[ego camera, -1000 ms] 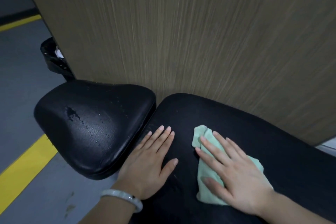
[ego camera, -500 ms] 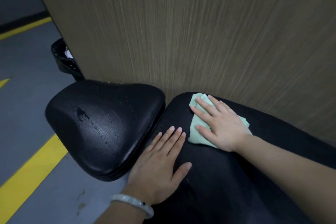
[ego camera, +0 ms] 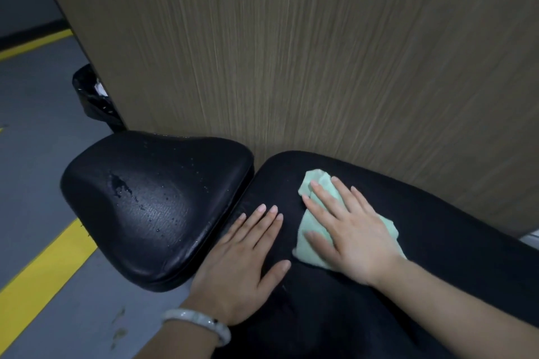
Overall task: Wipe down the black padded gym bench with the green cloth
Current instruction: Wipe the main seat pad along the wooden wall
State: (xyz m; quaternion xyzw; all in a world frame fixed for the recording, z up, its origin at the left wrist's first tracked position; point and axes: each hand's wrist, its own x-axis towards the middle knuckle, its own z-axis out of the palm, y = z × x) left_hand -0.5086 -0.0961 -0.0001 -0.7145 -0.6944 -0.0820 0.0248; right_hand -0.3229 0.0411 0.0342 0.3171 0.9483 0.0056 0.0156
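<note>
The right hand (ego camera: 354,230) presses the green cloth (ego camera: 313,230) flat against the long back pad (ego camera: 437,242) with fingers straight and spread, likely so the whole palm drives the wiping. The left hand (ego camera: 245,265), fingers extended and holding nothing, rests on the pad's end beside the droplet-flecked seat pad (ego camera: 151,204), seemingly as a brace.

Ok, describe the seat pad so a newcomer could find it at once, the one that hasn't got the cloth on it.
Start at the tall wood-grain panel. Two black pads sit at its foot; the long pad on the right has both hands and the green cloth on it. The seat pad is the shorter, rounded one on the left, over the yellow floor stripe, with droplets and a scuffed patch on top.
</note>
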